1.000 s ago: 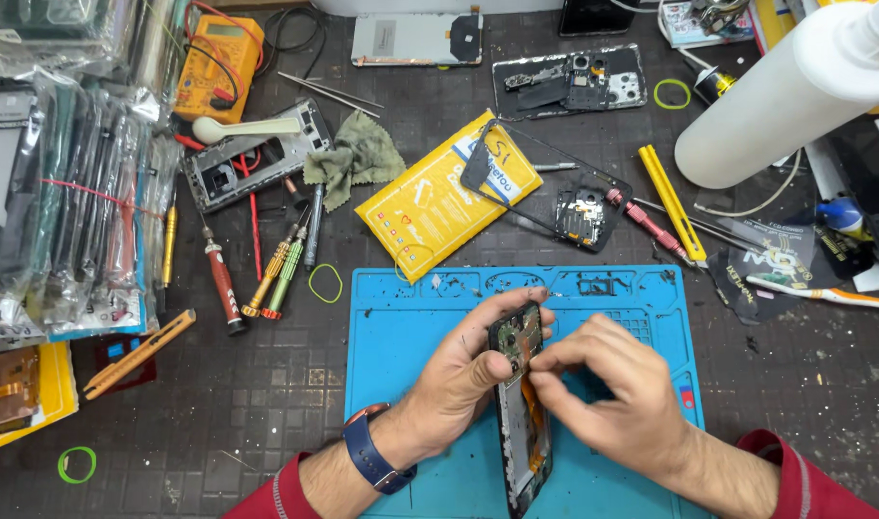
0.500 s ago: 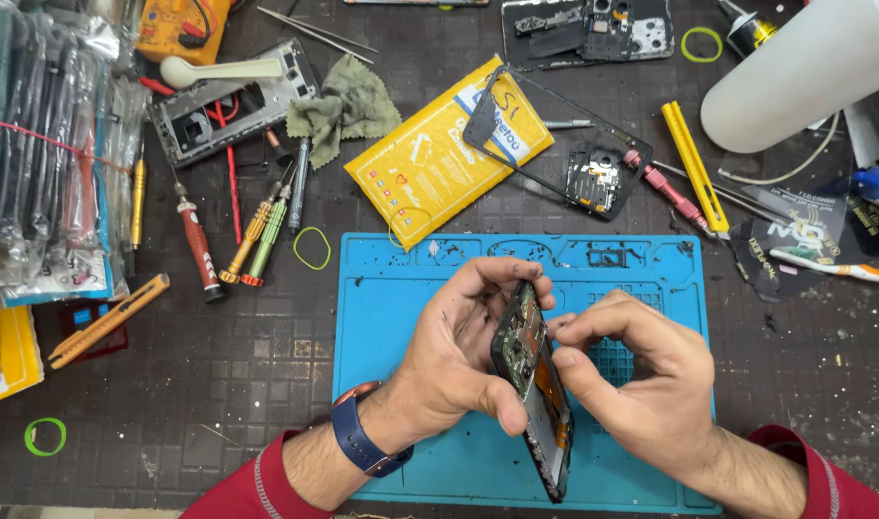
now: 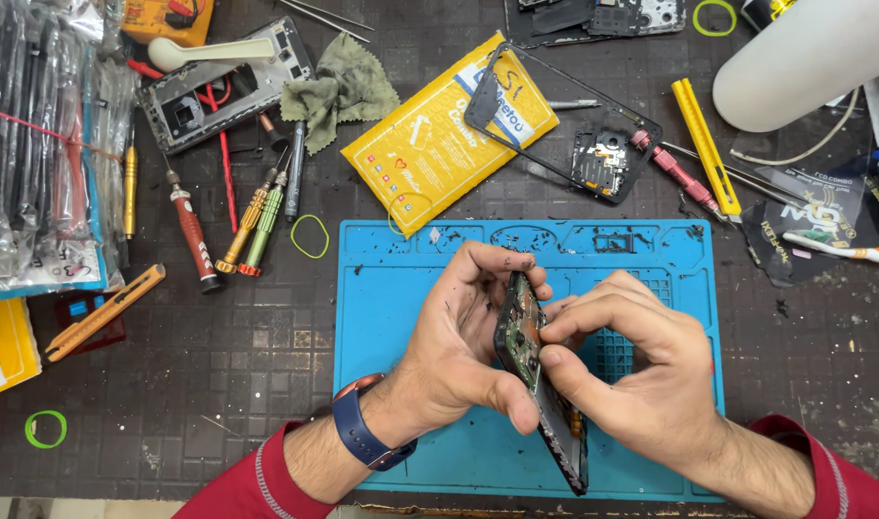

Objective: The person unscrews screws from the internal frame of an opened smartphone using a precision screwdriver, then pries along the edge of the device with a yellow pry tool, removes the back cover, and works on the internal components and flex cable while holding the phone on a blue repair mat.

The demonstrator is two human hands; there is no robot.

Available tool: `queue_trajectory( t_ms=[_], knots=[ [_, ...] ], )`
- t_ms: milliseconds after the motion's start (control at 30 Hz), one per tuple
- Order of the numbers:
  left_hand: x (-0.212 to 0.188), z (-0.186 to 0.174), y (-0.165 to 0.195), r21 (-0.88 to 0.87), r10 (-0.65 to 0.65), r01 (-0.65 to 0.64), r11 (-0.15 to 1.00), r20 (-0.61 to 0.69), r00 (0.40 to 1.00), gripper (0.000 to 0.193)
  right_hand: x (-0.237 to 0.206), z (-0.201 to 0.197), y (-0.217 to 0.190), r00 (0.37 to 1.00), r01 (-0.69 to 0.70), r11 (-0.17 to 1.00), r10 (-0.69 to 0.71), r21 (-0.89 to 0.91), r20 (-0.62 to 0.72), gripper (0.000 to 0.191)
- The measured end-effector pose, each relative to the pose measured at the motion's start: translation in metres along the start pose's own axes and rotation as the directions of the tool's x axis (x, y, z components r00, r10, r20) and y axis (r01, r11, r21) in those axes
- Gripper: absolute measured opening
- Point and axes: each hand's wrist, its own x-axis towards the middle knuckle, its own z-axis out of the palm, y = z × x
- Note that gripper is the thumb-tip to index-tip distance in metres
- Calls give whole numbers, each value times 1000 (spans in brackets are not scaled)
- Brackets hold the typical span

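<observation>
left hand (image 3: 458, 332) grip closed on the left side of the phone (image 3: 540, 380) | phone stands on edge over the blue mat (image 3: 401, 288), long axis running away from the person | right hand (image 3: 641, 370) pinches the right side, equally near

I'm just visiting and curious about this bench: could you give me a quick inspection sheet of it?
Surface: blue mat on a dark gridded bench.
Job's things: opened phone held on edge above the mat.
Clutter: screwdrivers, green cloth, yellow packet, black phone frame.
Grippers: left hand and right hand both grip the phone.
Cables: white cable at right.
Surroundings: bagged parts at left.
</observation>
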Motion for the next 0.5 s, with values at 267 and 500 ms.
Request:
queue_trajectory(
  t_ms=[267,500],
  knots=[
    [1,1,0,-45,-27,26,999,-19,999,93,4,3,-17,999,21,991,-26,-134,-39,18],
    [3,0,-1,13,23,-23,1000,3,1000,93,9,5,-18,993,87,975,-101,-205,-56,17]
  ],
)
